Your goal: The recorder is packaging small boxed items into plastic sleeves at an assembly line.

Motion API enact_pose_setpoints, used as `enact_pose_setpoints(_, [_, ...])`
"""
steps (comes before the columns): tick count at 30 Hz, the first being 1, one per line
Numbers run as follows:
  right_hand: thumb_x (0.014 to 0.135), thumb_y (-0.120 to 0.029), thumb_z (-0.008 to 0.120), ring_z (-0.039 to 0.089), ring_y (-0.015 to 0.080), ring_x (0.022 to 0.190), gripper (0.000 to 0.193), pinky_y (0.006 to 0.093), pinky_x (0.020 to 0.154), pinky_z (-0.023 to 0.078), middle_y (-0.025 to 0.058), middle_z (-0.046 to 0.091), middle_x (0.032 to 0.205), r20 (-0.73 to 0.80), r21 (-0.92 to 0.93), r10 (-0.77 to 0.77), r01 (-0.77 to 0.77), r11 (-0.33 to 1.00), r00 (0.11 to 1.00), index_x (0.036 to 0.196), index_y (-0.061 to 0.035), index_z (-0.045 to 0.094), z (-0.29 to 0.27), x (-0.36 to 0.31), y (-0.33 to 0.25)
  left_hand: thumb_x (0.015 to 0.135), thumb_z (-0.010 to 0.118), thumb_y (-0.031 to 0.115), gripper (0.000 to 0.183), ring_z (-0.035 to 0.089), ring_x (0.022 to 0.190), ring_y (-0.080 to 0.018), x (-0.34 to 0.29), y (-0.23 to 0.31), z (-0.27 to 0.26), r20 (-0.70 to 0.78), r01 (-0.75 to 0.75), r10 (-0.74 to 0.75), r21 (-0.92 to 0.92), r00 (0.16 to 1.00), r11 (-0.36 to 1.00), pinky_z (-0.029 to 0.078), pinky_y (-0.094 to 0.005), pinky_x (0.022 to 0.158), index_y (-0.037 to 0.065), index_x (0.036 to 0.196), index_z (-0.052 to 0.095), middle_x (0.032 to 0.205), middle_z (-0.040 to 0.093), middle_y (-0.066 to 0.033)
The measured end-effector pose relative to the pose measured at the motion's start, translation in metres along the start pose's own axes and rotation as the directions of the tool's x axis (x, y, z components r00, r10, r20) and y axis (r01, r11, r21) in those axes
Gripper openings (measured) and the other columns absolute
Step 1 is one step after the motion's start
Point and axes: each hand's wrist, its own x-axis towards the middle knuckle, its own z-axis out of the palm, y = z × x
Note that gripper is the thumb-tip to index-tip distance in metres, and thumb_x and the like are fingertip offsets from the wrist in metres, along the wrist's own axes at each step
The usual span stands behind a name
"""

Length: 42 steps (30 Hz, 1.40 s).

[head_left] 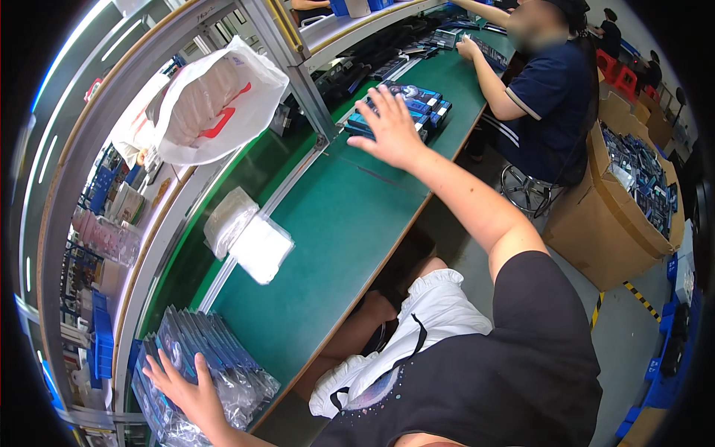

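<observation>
My left hand (188, 391) is over a leaning row of flat dark-blue packages in clear plastic bags (216, 343) at the near left end of the green table. Its fingers are spread, and whether they touch the bags I cannot tell. Stretched out to the far side, my right hand (391, 132) hovers with fingers apart at a stack of flat blue-and-black boxes (424, 106). The hand partly hides that stack. Between the two hands, a bundle of clear plastic bags with white contents (252, 237) lies on the table by the rail.
The green worktable (320, 216) runs away from me along a metal-framed shelf. A white plastic bag (220, 104) hangs at its upright. A seated co-worker (547, 97) handles items farther along. Behind that person stands a large carton (618, 208) full of small packages.
</observation>
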Motion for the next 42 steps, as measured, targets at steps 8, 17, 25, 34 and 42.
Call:
enact_pose_setpoints(8, [0.073, -0.074, 0.050, 0.010, 0.0414, 0.139, 0.091, 0.0643, 0.105, 0.013, 0.0222, 0.020, 0.149, 0.265, -0.301, 0.371, -0.290, 0.909, 0.890, 0.141, -0.0142, 0.036, 0.022, 0.040, 0.116, 0.081, 0.063, 0.023, 0.052, 0.013, 0.138, -0.0416, -0.061, 0.120, 0.041, 0.296, -0.253, 0.449, -0.518, 0.843, 0.817, 0.009, -0.0540, 0.111, 0.007, 0.128, 0.051, 0.146, 0.026, -0.0206])
enact_pose_setpoints(17, [0.068, -0.060, 0.069, 0.049, 0.0288, 0.120, 0.081, 0.0345, 0.101, 0.034, 0.0175, 0.056, 0.125, 0.697, 0.258, 0.464, -0.794, 0.550, 0.548, 0.122, -0.0015, 0.058, 0.038, 0.020, 0.232, 0.084, 0.055, 0.037, 0.060, 0.018, 0.138, -0.0355, -0.077, 0.124, 0.083, 0.557, -0.077, 0.303, -0.392, 0.773, 0.917, 0.007, -0.0552, 0.110, 0.012, 0.136, 0.043, 0.149, 0.024, -0.0169])
enact_pose_setpoints(25, [0.071, -0.042, 0.075, 0.059, 0.0177, 0.093, 0.050, 0.0269, 0.088, 0.040, 0.0087, 0.067, 0.098, 0.707, 0.457, 0.455, -0.840, 0.291, 0.542, 0.097, -0.0005, 0.070, 0.045, 0.007, 0.182, 0.084, 0.055, 0.038, 0.058, 0.021, 0.138, -0.0354, -0.077, 0.125, 0.083, 0.543, -0.073, 0.298, -0.396, 0.785, 0.915, 0.008, -0.0553, 0.110, 0.012, 0.135, 0.046, 0.148, 0.027, -0.0160])
enact_pose_setpoints(34, [0.073, -0.038, 0.075, 0.060, 0.0160, 0.083, 0.046, 0.0273, 0.081, 0.045, 0.0093, 0.067, 0.088, 0.688, 0.572, 0.349, -0.771, 0.279, 0.637, 0.093, 0.0026, 0.069, 0.026, -0.026, 0.090, 0.089, 0.056, 0.019, 0.026, 0.048, 0.114, -0.0280, -0.054, 0.115, 0.112, 0.282, -0.027, 0.230, -0.576, 0.932, 0.817, 0.033, -0.0422, 0.100, 0.007, 0.110, 0.065, 0.125, 0.055, -0.0113])
enact_pose_setpoints(42, [0.076, -0.056, 0.063, 0.049, 0.0304, 0.113, 0.073, 0.0420, 0.097, 0.035, 0.0191, 0.055, 0.116, 0.244, 0.024, 0.290, -0.305, 0.952, 0.925, 0.120, 0.0020, 0.055, -0.037, -0.021, -0.009, 0.081, 0.059, 0.005, 0.025, 0.054, 0.109, -0.0259, 0.008, 0.106, 0.173, 0.109, -0.206, 0.316, -0.555, 0.942, 0.806, 0.038, -0.0393, 0.094, 0.007, 0.105, 0.066, 0.116, 0.061, -0.0068])
